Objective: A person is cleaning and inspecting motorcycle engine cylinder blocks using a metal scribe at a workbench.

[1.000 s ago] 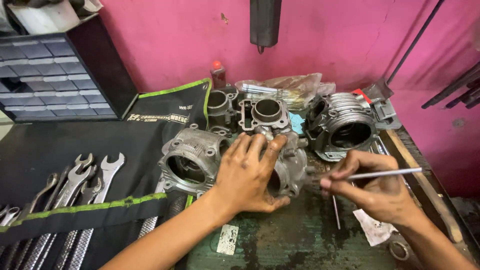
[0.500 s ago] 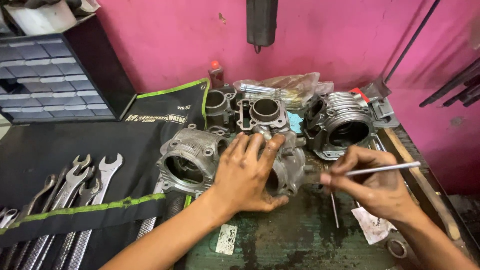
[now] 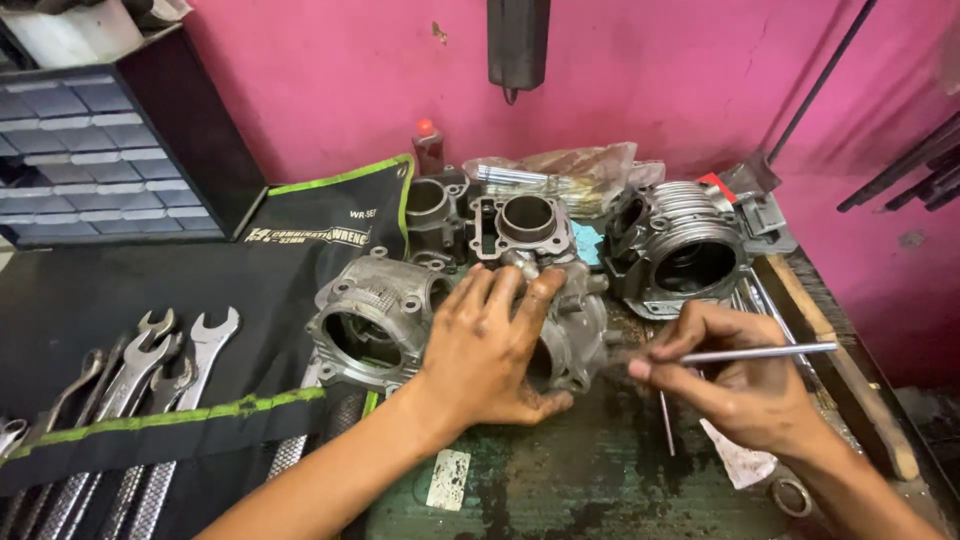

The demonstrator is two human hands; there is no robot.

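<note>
a repair workshop: wrenches (image 3: 150, 370) in a roll, engine cylinders (image 3: 680, 245), a grimy bench (image 3: 560, 480)
</note>
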